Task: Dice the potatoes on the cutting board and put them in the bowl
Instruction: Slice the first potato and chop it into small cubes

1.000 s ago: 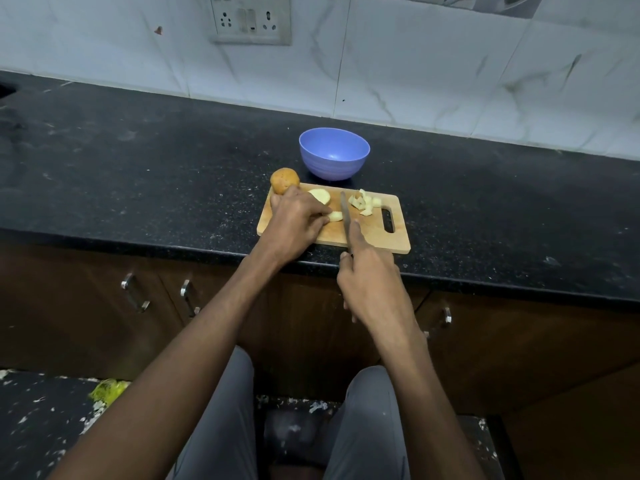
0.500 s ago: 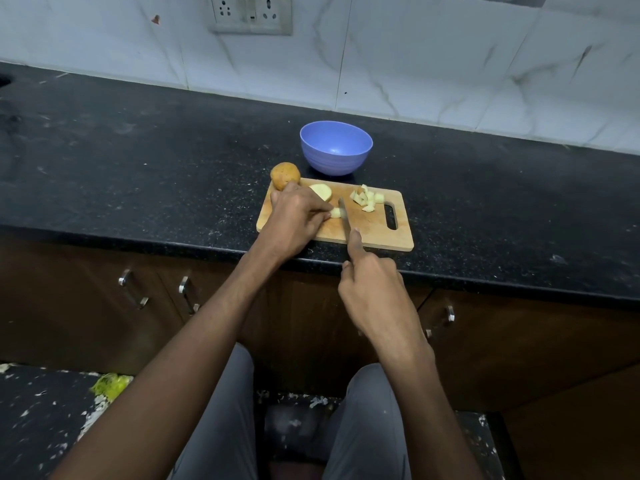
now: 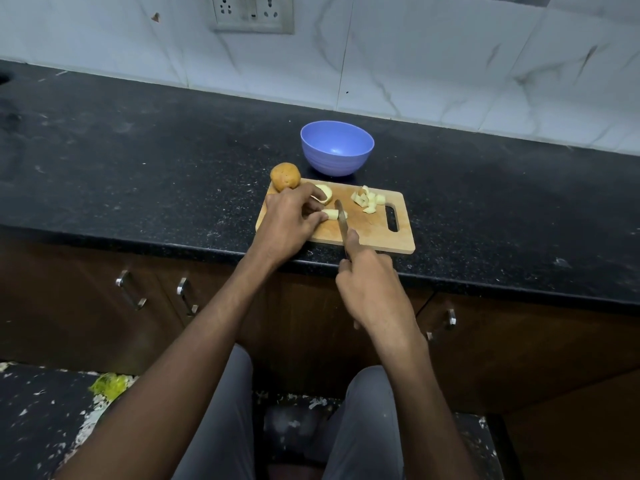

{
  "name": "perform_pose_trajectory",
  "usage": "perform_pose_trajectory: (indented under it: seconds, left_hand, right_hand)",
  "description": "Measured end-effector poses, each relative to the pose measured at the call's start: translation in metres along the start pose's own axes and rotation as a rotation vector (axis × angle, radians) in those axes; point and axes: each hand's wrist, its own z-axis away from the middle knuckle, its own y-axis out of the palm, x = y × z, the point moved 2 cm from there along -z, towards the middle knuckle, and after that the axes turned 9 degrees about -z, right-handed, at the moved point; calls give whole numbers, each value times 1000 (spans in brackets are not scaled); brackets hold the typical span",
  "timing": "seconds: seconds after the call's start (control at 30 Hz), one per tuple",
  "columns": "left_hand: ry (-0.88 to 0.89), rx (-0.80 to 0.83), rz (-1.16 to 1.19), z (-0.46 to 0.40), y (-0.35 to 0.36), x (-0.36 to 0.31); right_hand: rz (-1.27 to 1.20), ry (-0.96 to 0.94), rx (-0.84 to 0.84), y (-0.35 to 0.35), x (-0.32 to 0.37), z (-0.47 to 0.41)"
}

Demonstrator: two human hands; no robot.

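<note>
A wooden cutting board [image 3: 372,233] lies at the counter's front edge. My left hand [image 3: 289,220] pinches a pale potato strip [image 3: 330,213] on the board. My right hand [image 3: 372,289] grips a knife [image 3: 342,221], index finger along its spine; the blade sits just right of the strip's end. A cut potato half [image 3: 325,194] lies behind my left fingers. A pile of diced pieces [image 3: 367,199] rests near the board's handle slot. A whole unpeeled potato [image 3: 285,176] sits at the board's far left corner. The blue bowl [image 3: 337,147] stands behind the board and looks empty.
The black stone counter [image 3: 138,168] stretches left and right, backed by a marble-tiled wall with a socket panel [image 3: 252,12]. Brown cabinet doors with metal handles [image 3: 130,292] are below. A yellow-green scrap [image 3: 109,386] lies on the speckled floor by my legs.
The knife blade has shifted slightly along the potato strip, and my left fingers have adjusted their hold on it. The view has tilted a little.
</note>
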Motion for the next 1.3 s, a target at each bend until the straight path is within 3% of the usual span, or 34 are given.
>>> perform_pose_trajectory:
  seconds: [0.2,0.53,0.8,1.13,1.3]
  left_hand:
    - [-31,18,-6,1,0,-1]
    - [-17,24,9,1,2,-1]
    - [-16,9,8,0,2,-1]
    - [27,27,25,2,2,-1]
    - [92,94,-171,2,5,-10]
  right_hand:
    - [22,-95,-58,-3,1,17]
    - [92,-69,-61,14,4,21]
    - [53,1,45,7,12,13]
    - [-393,8,157,-21,-14,7]
    - [-461,-73,89,-41,-26,6]
